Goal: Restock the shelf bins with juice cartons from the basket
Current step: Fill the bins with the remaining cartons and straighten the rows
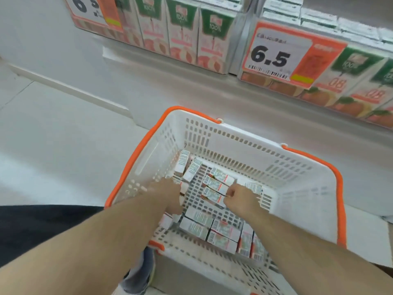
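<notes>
You are looking down into a white plastic basket (244, 145) with orange handles, set on the floor at the foot of a shelf. Both your bare forearms reach into it from the 6 o'clock edge of the view. Your left hand (170, 193) is down at the basket's 9 o'clock side, its fingers curled around small juice cartons (181, 192) there, though blur hides how many it holds. Your right hand (239, 199) sits near the basket's middle, fingers curled and pinching the end of a carton in a short row of three cartons (214, 186) lying flat side by side. Two more cartons (187, 166) lean against the wall at 10 o'clock, and a looser cluster of flat cartons (217, 231) fills the floor of the basket toward 6 o'clock. At 12 o'clock, on the shelf, a clear bin holds tall upright juice cartons (191, 33) with green tops. At 2 o'clock a second bin (276, 87) holds more cartons behind an orange price tag (276, 55) reading 6.5. A shoe (140, 275) shows at 7 o'clock.
</notes>
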A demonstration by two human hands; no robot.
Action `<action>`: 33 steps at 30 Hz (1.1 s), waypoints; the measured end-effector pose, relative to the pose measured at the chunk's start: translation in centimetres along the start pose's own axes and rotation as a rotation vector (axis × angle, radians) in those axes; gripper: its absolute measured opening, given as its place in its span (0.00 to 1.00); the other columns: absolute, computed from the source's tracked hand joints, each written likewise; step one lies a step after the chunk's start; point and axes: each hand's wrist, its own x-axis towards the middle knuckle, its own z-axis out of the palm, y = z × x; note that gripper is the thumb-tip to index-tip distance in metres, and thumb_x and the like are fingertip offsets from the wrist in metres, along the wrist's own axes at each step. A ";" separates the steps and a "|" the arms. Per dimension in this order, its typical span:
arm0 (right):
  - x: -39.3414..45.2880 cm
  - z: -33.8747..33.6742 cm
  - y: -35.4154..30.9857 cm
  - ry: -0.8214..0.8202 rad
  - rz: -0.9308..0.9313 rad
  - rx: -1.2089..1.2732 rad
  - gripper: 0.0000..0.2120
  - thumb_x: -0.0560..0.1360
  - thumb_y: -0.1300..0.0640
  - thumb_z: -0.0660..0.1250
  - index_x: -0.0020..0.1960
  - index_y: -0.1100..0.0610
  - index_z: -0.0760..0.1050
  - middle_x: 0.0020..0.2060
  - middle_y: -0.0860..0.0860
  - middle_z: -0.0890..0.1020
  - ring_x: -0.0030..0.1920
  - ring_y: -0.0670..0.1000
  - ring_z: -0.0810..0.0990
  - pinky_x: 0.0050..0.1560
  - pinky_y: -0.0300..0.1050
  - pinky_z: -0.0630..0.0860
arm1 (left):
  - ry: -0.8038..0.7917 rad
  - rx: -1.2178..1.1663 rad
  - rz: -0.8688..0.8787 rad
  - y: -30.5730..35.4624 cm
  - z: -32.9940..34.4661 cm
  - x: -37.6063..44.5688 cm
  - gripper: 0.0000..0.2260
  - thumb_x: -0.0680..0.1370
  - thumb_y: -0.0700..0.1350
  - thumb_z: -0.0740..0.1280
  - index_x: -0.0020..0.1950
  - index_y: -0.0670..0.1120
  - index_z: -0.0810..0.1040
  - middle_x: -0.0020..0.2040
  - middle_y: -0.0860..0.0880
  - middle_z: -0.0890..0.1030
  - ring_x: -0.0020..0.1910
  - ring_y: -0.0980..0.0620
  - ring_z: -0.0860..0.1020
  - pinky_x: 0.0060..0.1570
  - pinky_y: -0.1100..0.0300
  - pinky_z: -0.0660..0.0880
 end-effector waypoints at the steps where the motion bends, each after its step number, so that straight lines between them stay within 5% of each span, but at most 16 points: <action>1: 0.3 0.7 0.4 -0.036 0.023 0.017 0.10 0.73 0.60 0.66 0.55 0.56 0.75 0.45 0.53 0.81 0.41 0.51 0.80 0.41 0.50 0.78 | -0.017 0.033 -0.016 -0.1 0.5 0.4 0.27 0.69 0.60 0.68 0.63 0.49 0.73 0.62 0.46 0.75 0.61 0.44 0.74 0.58 0.48 0.74; 7: 1.5 4.3 1.5 -0.121 0.137 0.120 0.36 0.74 0.56 0.71 0.77 0.55 0.59 0.67 0.54 0.74 0.48 0.52 0.81 0.41 0.46 0.77 | -0.016 0.103 -0.100 0.5 1.2 1.8 0.23 0.71 0.51 0.67 0.65 0.49 0.70 0.60 0.48 0.72 0.61 0.45 0.72 0.59 0.41 0.69; 11: 1.6 3.8 1.4 -0.059 0.067 -0.043 0.18 0.76 0.57 0.66 0.66 0.53 0.71 0.55 0.51 0.80 0.44 0.50 0.79 0.41 0.43 0.76 | -0.021 -0.166 -0.119 0.3 -0.4 1.6 0.17 0.72 0.52 0.66 0.60 0.51 0.73 0.50 0.52 0.76 0.52 0.49 0.75 0.62 0.45 0.70; 15: 0.7 -0.1 1.0 -0.134 0.085 0.230 0.09 0.70 0.60 0.69 0.50 0.55 0.79 0.34 0.50 0.77 0.31 0.48 0.74 0.31 0.39 0.66 | -0.117 -0.908 -0.119 -0.4 -3.1 0.8 0.22 0.69 0.55 0.68 0.60 0.46 0.77 0.56 0.46 0.80 0.53 0.47 0.78 0.58 0.48 0.76; 18: -1.0 -4.0 0.7 -0.127 0.105 0.368 0.08 0.66 0.65 0.69 0.33 0.58 0.70 0.31 0.52 0.69 0.29 0.51 0.68 0.32 0.44 0.62 | -0.172 -1.394 -0.181 -0.2 -5.9 -0.2 0.20 0.61 0.58 0.69 0.46 0.47 0.78 0.44 0.44 0.82 0.43 0.45 0.81 0.50 0.53 0.75; 20: -2.6 -6.8 0.2 -0.119 0.103 0.516 0.07 0.68 0.68 0.68 0.36 0.61 0.71 0.32 0.54 0.73 0.30 0.53 0.75 0.31 0.44 0.69 | -0.227 -1.537 -0.161 0.6 -8.5 -1.7 0.14 0.69 0.58 0.66 0.40 0.47 0.75 0.37 0.46 0.81 0.32 0.48 0.79 0.39 0.61 0.75; 23: -4.9 -10.3 -0.6 -0.101 0.050 0.720 0.08 0.70 0.71 0.64 0.37 0.61 0.70 0.39 0.59 0.82 0.41 0.58 0.85 0.43 0.53 0.82 | -0.262 -1.607 -0.063 1.4 -11.7 -3.9 0.15 0.73 0.60 0.65 0.44 0.48 0.77 0.43 0.46 0.80 0.37 0.48 0.77 0.44 0.60 0.73; 26: -7.1 -13.3 -1.3 -0.038 -0.031 0.864 0.07 0.72 0.70 0.61 0.39 0.60 0.72 0.36 0.59 0.83 0.40 0.62 0.83 0.53 0.62 0.77 | -0.245 -1.632 0.007 2.4 -14.5 -6.5 0.17 0.71 0.63 0.67 0.40 0.49 0.77 0.38 0.47 0.80 0.40 0.47 0.75 0.48 0.55 0.67; 28: -9.0 -15.3 -2.2 0.003 -0.083 0.891 0.03 0.72 0.65 0.62 0.44 0.61 0.75 0.36 0.58 0.84 0.36 0.59 0.82 0.48 0.57 0.77 | -0.215 -1.608 0.029 3.1 -16.2 -8.1 0.18 0.73 0.64 0.66 0.39 0.49 0.76 0.36 0.47 0.81 0.41 0.47 0.76 0.49 0.54 0.66; 33: -13.5 -20.4 -4.8 0.095 -0.246 0.838 0.12 0.60 0.56 0.66 0.41 0.62 0.76 0.36 0.58 0.81 0.34 0.54 0.77 0.33 0.45 0.74 | -0.102 -1.468 0.160 4.0 -20.1 -11.9 0.17 0.74 0.61 0.64 0.38 0.48 0.76 0.38 0.43 0.81 0.38 0.43 0.81 0.48 0.47 0.75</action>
